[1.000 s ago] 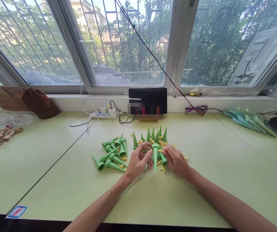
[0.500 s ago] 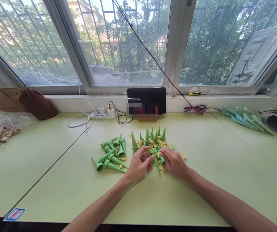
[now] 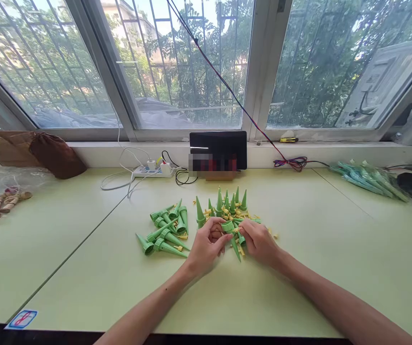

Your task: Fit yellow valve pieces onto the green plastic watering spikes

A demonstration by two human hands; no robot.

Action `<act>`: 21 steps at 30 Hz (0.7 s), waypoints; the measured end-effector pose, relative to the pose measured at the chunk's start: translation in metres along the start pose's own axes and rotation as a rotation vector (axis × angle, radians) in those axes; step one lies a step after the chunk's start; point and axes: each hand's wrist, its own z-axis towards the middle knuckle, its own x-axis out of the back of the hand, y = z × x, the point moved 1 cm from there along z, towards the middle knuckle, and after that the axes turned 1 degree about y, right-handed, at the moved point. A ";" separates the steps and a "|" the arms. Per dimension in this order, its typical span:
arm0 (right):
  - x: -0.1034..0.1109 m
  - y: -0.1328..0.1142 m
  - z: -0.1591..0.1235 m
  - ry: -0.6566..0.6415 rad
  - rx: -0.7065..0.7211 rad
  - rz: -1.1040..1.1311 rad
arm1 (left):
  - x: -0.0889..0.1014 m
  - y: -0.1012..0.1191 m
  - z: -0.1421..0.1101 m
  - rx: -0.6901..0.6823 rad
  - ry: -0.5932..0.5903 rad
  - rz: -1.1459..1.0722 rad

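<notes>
So the left hand (image 3: pixel 207 242) has one green cone (image 3: pixel 228 227) pinched just below its collar, thumb in front, with the tip slanting down toward the table. The right hand (image 3: pixel 259 238) has its fingertips closed on a little yellow peg (image 3: pixel 237 230), right up against the cone's side. Can't tell if the peg is seated or only touching. I'd guess the left is just keeping the cone steady, collar end up, so its side faces the right hand, and the pinch leaves that spot uncovered.

Just beyond the hands there's a cluster of standing cones (image 3: pixel 199 209), points up, with loose pegs (image 3: pixel 276 235) scattered round them, probably so spares are within easy reach. The side pile (image 3: pixel 170 235) on the left is cones lying every which way, maybe kept apart to stop them mixing.

All of it sits on a pale green table (image 3: pixel 281 297) with seams in the top. At the back: a dark screen (image 3: pixel 220 148), a power strip (image 3: pixel 153 171) and a brown bag (image 3: pixel 56 155). Behind that, big barred windows (image 3: pixel 191 72) with trees outside, so plenty of daylight.
</notes>
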 end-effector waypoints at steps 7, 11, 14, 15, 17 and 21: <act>-0.001 0.000 -0.001 0.006 0.011 0.001 | 0.000 0.004 -0.002 -0.074 0.016 0.144; -0.003 0.001 -0.002 0.023 0.027 -0.009 | 0.001 0.004 -0.003 -0.091 0.021 0.187; -0.003 0.002 -0.002 0.027 0.039 -0.018 | 0.001 0.003 -0.004 -0.096 0.019 0.210; -0.003 0.002 -0.002 0.028 0.041 -0.022 | 0.002 0.003 -0.004 -0.095 0.021 0.217; -0.003 0.002 -0.002 0.030 0.045 -0.031 | 0.002 0.003 -0.004 -0.098 0.034 0.237; -0.003 0.002 -0.002 0.033 0.047 -0.034 | 0.003 0.003 -0.004 -0.176 0.075 0.318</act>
